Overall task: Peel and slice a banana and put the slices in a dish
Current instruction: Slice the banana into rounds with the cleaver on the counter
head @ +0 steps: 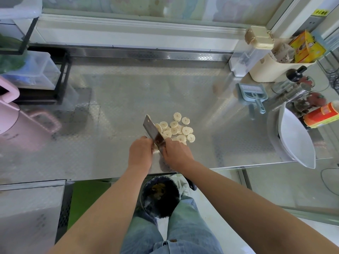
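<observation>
The right hand (pixel 177 154) holds the cleaver (pixel 151 129) in its grip, the left hand (pixel 140 153) curls beside the blade, its grip unclear, and the slices (pixel 177 130) lie on the surface (pixel 119 99) right of the blade.

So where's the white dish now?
Head view, far right: the white dish sits at the edge of the steel counter, beside a red jar, apart from the banana slices.

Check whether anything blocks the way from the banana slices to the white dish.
Nothing visible does. Only bare counter lies between the banana slices and the white dish at the right; the blue scoop sits farther back.
</observation>
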A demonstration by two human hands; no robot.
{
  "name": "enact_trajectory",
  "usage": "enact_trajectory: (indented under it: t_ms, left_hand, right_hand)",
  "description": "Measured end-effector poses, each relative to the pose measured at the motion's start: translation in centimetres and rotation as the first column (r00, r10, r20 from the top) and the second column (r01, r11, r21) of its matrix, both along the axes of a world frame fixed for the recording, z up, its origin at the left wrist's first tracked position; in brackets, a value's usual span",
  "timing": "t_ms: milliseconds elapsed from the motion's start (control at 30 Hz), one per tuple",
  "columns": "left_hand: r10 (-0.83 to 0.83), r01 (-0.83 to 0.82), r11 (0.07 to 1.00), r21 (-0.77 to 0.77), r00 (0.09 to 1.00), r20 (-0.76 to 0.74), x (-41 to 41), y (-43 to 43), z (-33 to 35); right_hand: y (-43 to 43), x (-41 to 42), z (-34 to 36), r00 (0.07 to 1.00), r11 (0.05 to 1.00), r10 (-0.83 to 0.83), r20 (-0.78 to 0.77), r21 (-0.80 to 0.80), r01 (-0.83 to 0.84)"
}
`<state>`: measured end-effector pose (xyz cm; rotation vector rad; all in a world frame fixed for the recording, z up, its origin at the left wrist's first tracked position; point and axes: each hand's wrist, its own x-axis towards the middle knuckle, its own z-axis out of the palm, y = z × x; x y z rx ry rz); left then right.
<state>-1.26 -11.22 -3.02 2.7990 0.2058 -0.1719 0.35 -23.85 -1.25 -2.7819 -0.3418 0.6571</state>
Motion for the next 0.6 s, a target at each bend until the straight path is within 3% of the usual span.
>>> enact_trajectory:
  t_ms: [333, 600]
  left_hand:
    - [0.005, -0.004, 0.999, -0.036, 1.0, 0.012, -0.1, 0.1, 0.0]
    - [0.002, -0.002, 1.0, -0.009, 1.0, 0.009, 0.0, 0.1, 0.1]
  right_hand:
    - [0.0, -0.8, -1.0, 0.997, 1.0, -0.01, -0.079, -0.019, 0.008]
    - [-0.8, -0.2, 0.5, 1.0, 0.996, -0.003, 0.013, 0.088, 0.002]
